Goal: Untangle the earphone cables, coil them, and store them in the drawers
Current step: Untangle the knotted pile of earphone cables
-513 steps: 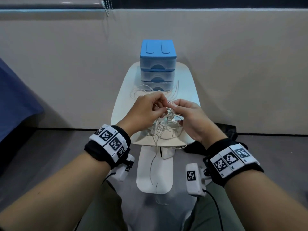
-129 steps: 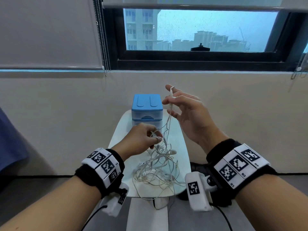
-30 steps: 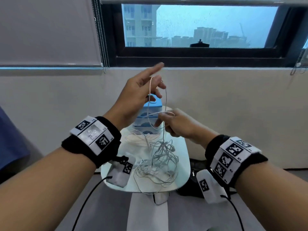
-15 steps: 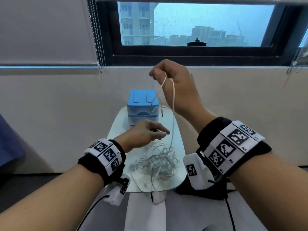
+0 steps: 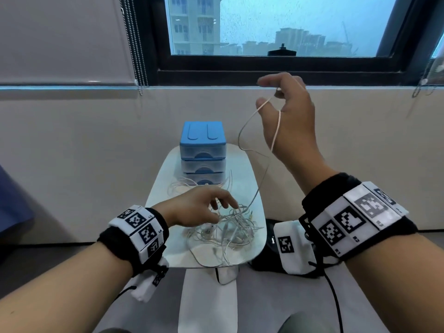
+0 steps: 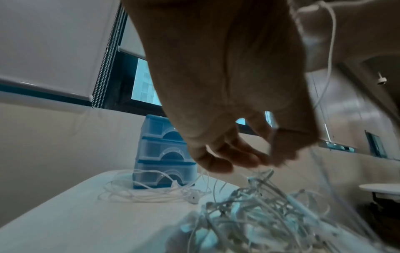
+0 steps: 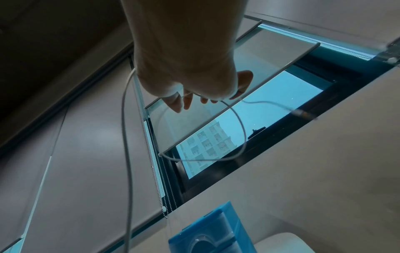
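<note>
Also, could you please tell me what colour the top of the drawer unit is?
Blue, above clear drawer fronts; the drawer unit shows best in the head view.

Dim, cool blue daylight from the window (image 5: 276, 25); soft, faint shadows on the table (image 5: 165, 186). Strongly bowed at picture edges. Blurred at the left hand (image 6: 227, 89) and cable tangle (image 6: 259, 214); dark, grainy from the right wrist.

White tangled cables (image 5: 230, 227), 3 closed drawers (image 5: 203, 159)
</note>
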`<state>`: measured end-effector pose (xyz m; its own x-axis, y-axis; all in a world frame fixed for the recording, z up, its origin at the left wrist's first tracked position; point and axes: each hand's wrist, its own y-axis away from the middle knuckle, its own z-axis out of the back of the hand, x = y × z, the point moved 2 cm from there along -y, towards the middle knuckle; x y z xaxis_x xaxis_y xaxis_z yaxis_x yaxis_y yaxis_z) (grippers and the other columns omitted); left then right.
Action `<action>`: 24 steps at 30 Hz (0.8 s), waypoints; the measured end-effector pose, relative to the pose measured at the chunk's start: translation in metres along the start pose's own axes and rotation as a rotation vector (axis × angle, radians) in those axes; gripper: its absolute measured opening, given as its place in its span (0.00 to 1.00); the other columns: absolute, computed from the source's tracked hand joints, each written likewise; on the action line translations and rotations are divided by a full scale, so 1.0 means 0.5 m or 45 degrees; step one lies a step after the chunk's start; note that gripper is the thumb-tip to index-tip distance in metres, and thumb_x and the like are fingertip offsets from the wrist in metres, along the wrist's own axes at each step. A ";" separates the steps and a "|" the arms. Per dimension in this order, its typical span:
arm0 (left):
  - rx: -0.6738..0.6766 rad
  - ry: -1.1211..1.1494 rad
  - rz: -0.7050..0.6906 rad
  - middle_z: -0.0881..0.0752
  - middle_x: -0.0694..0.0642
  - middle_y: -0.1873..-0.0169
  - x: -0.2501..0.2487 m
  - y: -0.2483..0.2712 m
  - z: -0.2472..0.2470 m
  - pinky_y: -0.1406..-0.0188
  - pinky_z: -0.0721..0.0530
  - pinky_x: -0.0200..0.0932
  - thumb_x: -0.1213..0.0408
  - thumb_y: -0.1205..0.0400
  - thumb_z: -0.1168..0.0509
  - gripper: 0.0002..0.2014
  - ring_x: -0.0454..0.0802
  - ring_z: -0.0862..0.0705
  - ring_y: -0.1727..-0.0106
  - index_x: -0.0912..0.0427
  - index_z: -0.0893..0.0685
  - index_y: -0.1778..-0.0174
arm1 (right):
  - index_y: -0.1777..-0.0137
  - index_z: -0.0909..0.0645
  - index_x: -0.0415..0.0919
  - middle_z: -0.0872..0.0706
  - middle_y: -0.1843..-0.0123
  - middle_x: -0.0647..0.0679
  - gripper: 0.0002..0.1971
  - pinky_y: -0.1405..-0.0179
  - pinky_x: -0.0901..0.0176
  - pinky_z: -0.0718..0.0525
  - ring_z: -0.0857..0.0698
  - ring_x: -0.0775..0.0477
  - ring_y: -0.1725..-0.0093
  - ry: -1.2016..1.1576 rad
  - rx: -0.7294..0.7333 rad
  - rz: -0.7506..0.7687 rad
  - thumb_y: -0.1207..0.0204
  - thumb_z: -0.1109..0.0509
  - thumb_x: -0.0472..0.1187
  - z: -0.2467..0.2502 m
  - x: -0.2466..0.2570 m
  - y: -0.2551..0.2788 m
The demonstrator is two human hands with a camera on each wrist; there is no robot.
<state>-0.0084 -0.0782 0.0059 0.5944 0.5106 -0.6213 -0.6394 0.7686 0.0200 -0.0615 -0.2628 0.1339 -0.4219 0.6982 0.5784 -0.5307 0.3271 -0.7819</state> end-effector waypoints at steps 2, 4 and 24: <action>0.085 0.004 -0.020 0.16 0.47 0.44 -0.010 0.009 0.005 0.53 0.18 0.31 0.79 0.26 0.29 0.27 0.48 0.18 0.48 0.44 0.11 0.38 | 0.41 0.20 0.62 0.25 0.38 0.59 0.11 0.33 0.35 0.23 0.23 0.50 0.35 0.066 0.018 -0.107 0.18 0.30 0.44 0.010 -0.016 0.008; 0.261 0.046 -0.051 0.16 0.39 0.45 -0.017 0.025 0.002 0.49 0.15 0.38 0.80 0.28 0.29 0.30 0.45 0.18 0.50 0.44 0.12 0.36 | 0.41 0.20 0.61 0.27 0.36 0.58 0.10 0.31 0.34 0.29 0.26 0.49 0.32 0.082 0.044 -0.218 0.18 0.31 0.44 0.023 -0.031 0.014; -0.765 0.341 -0.258 0.10 0.58 0.64 -0.125 0.064 0.113 0.67 0.21 0.33 0.65 0.08 0.38 0.11 0.49 0.14 0.68 0.64 0.12 0.50 | 0.73 0.17 0.68 0.21 0.71 0.55 0.04 0.45 0.39 0.32 0.22 0.43 0.56 0.348 0.888 -0.830 0.39 0.29 0.57 0.002 -0.144 0.137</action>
<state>-0.0383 -0.0637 0.0894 0.6394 0.2069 -0.7405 -0.7335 0.4528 -0.5069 -0.0682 -0.2911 0.0387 0.2438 0.6664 0.7046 -0.9493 0.3128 0.0327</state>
